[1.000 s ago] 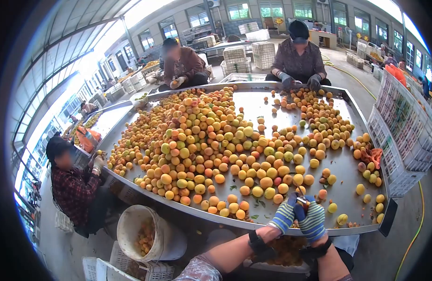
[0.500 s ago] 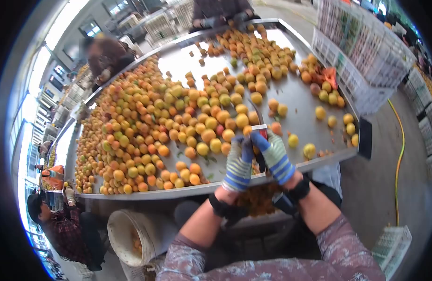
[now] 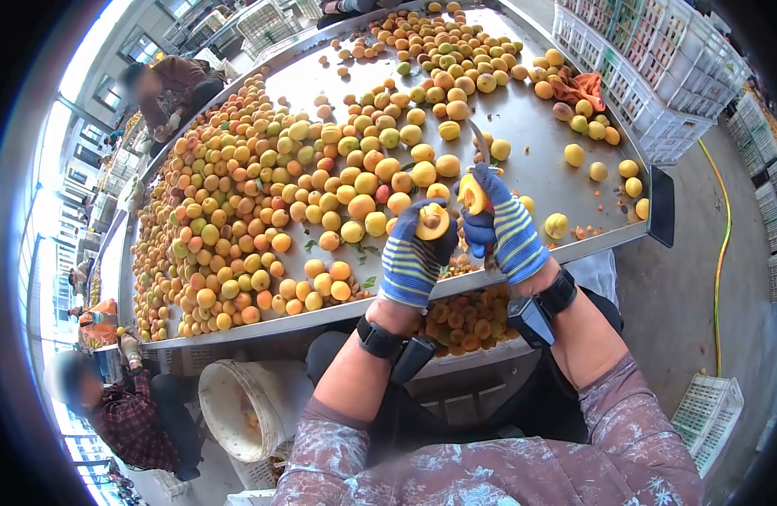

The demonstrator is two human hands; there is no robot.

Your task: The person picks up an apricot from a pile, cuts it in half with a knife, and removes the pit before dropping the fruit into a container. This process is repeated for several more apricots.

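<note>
Over the near edge of a metal table [image 3: 304, 319] are both my gloved hands. My left hand [image 3: 416, 253] is closed round an apricot half [image 3: 432, 222] with its cut face and stone showing. In my right hand [image 3: 500, 226] are another apricot half [image 3: 471, 195], orange inside, and a curved knife [image 3: 479, 142] whose blade points up and away. The two halves are apart. Many whole apricots [image 3: 236, 219] cover the left and middle of the table. Below the edge, between my forearms, cut apricots [image 3: 468, 320] fill a container.
White crates [image 3: 650, 76] are stacked at the right, beside an orange cloth [image 3: 577, 88]. A white bucket [image 3: 245, 405] stands at lower left near a crouching person [image 3: 131, 413]. Another person [image 3: 169, 88] sits across the table. A yellow hose [image 3: 722, 253] lies on the floor.
My hands have moved apart, and an apricot now shows in two halves, one in each hand. The view has shifted slightly.
</note>
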